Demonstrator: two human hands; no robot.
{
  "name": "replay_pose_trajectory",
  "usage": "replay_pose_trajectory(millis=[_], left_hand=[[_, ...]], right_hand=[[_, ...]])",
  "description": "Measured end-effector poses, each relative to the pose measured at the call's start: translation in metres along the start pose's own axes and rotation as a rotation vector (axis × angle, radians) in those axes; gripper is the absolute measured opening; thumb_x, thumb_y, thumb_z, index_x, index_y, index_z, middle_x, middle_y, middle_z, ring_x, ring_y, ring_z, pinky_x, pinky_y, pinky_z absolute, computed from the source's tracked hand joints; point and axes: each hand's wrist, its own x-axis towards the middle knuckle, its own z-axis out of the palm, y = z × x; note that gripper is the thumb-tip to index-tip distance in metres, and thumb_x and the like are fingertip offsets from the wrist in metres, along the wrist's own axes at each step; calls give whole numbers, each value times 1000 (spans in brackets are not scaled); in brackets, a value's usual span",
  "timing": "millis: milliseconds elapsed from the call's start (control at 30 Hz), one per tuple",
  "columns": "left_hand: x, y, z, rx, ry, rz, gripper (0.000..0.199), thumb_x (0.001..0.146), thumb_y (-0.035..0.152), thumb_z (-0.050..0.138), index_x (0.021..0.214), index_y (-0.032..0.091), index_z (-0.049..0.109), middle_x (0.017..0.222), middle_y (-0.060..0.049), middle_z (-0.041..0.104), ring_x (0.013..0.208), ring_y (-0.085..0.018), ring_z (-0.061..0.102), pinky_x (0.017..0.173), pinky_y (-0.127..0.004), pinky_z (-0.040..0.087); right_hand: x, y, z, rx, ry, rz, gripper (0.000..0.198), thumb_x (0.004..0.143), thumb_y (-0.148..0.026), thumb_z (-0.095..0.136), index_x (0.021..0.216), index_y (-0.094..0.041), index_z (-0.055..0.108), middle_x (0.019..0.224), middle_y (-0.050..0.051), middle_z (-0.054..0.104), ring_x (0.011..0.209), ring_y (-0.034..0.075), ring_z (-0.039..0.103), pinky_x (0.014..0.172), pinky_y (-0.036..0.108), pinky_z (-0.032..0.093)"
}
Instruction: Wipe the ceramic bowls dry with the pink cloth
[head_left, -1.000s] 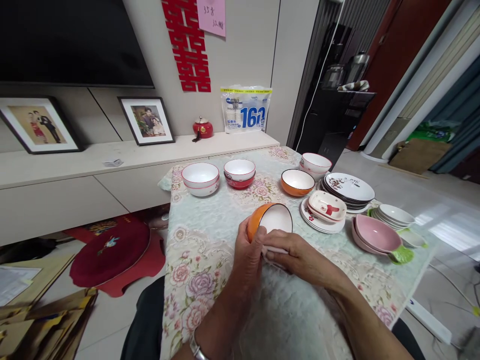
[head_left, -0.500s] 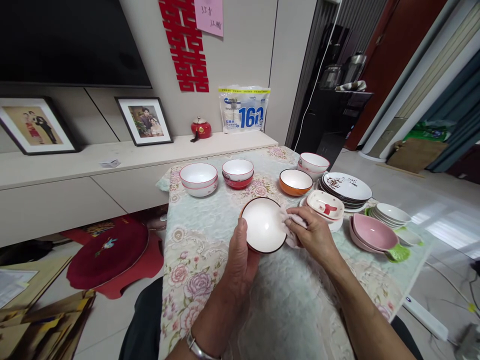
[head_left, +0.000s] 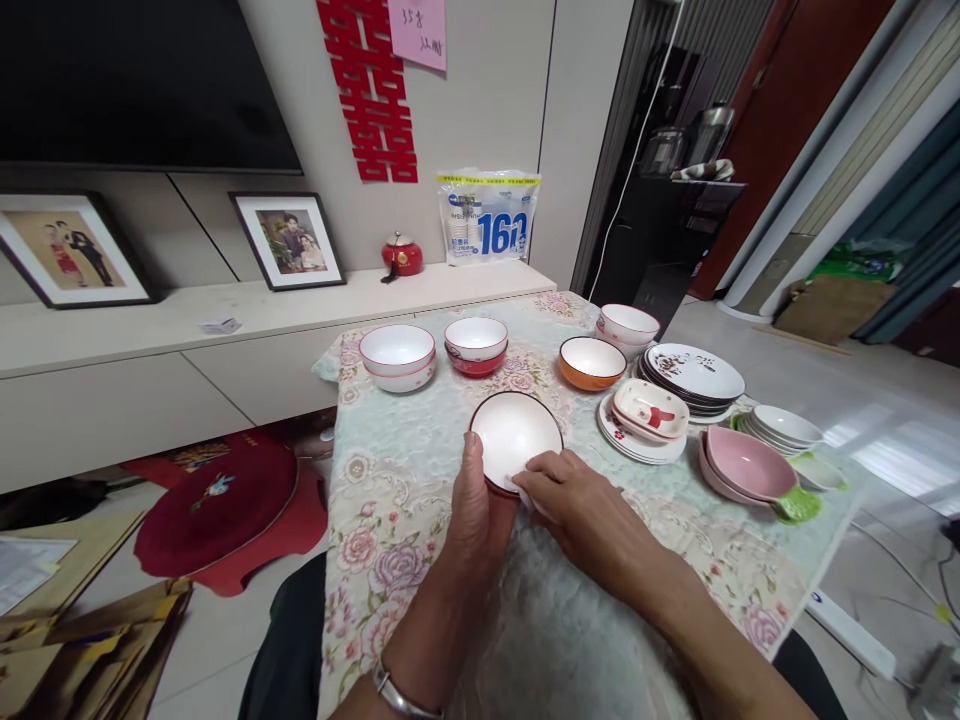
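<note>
Just below the middle of the frame, the left hand grips a dark-rimmed bowl, its thumb standing up along the bowl's left edge while the palm and the rest of the hand support it from below. The left forearm rises from the bottom centre of the frame, slanting up and to the right, with a silver band around the wrist. From the lower right corner, the right forearm slants up and to the left, and the right hand ends at the bowl's lower right edge, knuckles up, fingers bent and pinching a pale cloth against the rim; most of the cloth is hidden beneath the hand. The bowl is held above the floral tablecloth, its white inside facing up and tipped towards the camera. Its rim is round, showing slightly wider than tall, so the longer span runs roughly left to right across the frame. An orange bowl sits to its upper right, apart from both hands.
</note>
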Motion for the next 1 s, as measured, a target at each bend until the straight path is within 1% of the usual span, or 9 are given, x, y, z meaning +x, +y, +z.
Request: replay_pose_trajectory(millis=[100,233,400,533,700,767,833,900,1000], left_hand=[[1,-1,0,5,-15,-18,56,94,52,51,130,10,60,123,-16,70,119,-31,63,102,-42,50],[0,1,1,38,-53,-35,60,92,55,51,133,11,57,128,-17,67,117,-30,64,97,-42,53],[-2,3,2,163,20,-129,57,89,55,58,133,19,55,133,-14,64,103,-29,69,84,-44,58],[-1,0,-4,296,69,-202,54,91,56,50,128,16,54,128,-17,62,79,-23,72,73,-42,60],[3,-3,-18,671,128,-38,45,90,44,52,122,13,52,125,-18,57,68,-18,67,51,-29,53],[5,-3,-23,827,154,132,48,83,28,60,129,17,51,139,-17,47,82,-20,67,59,-32,57],[8,-3,-27,938,65,328,63,75,9,59,135,22,51,150,-14,35,113,-26,61,88,-38,56],[9,-2,-30,1028,-125,477,76,68,-2,52,139,25,50,155,-11,29,140,-28,39,114,-42,37],[9,1,-32,1175,-350,580,82,63,-7,47,139,24,49,156,-11,30,149,-27,22,122,-48,16]], right_hand=[[4,1,11,-168,42,15,22,91,-1,50,87,-19,62,85,5,62,84,21,48,68,31,37],[8,13,14,-132,107,-43,19,92,-9,54,78,-19,61,79,5,62,85,21,48,71,33,34],[9,38,5,166,137,-93,18,97,-28,54,84,-20,63,81,2,62,80,17,53,80,33,38],[6,54,-5,449,102,1,23,95,-35,57,81,-19,65,78,1,60,72,15,55,67,27,41],[-3,67,-16,697,35,137,18,90,-35,62,96,-21,73,88,2,65,78,17,60,69,26,45],[-7,70,-20,723,-2,156,20,90,-35,62,99,-23,74,91,2,66,82,17,61,72,27,47],[-9,73,-24,721,-40,146,21,89,-37,63,100,-24,75,93,2,68,86,19,62,77,29,48],[-11,76,-28,714,-69,139,23,88,-40,65,100,-24,76,97,3,69,90,21,63,80,31,50],[-14,81,-31,730,-44,180,24,85,-41,68,100,-24,76,98,3,70,91,22,64,82,33,51]])
